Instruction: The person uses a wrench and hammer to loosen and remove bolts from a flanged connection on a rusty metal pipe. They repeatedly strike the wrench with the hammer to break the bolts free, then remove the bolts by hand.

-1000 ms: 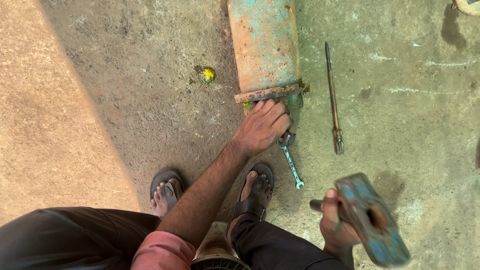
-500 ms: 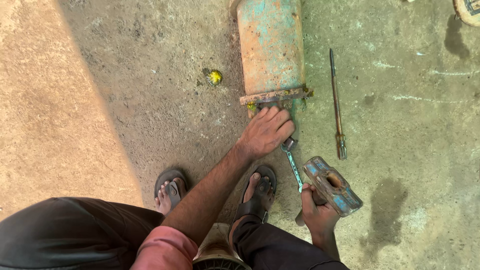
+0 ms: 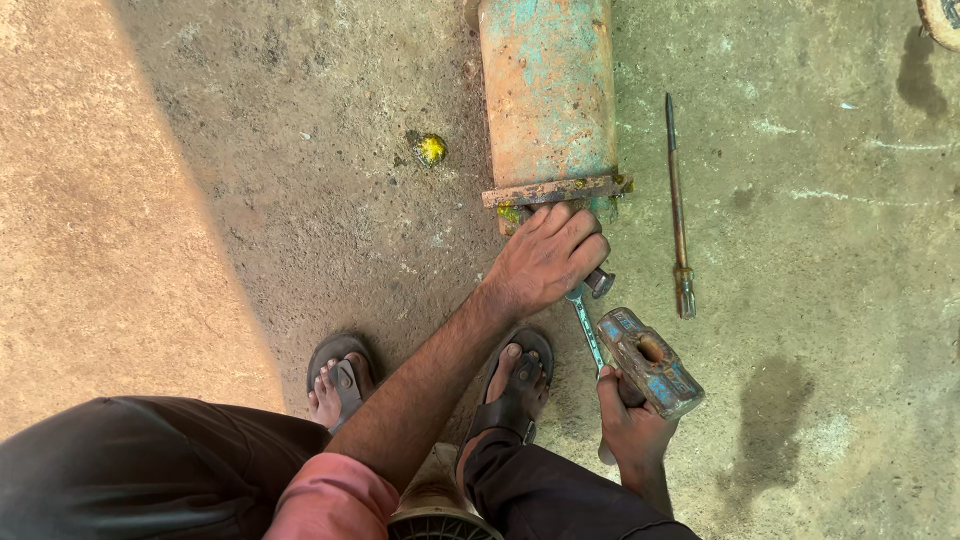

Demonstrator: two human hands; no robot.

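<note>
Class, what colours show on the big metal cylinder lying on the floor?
Patchy turquoise and rusty orange on the cylinder, seen in the head view.

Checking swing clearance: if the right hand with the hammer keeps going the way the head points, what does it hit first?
Probably the spanner lying just ahead of the hammer in the right hand, near the left hand; height above it is unclear.

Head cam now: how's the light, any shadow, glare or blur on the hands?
Head view: hard sunlight on the left ground, a broad shadow edge running diagonally; left hand, right hand, hammer and cylinder lie in even shade, sharp, no glare. Slight wide-angle stretch at the frame edges; trousers at the bottom look soft.
</note>
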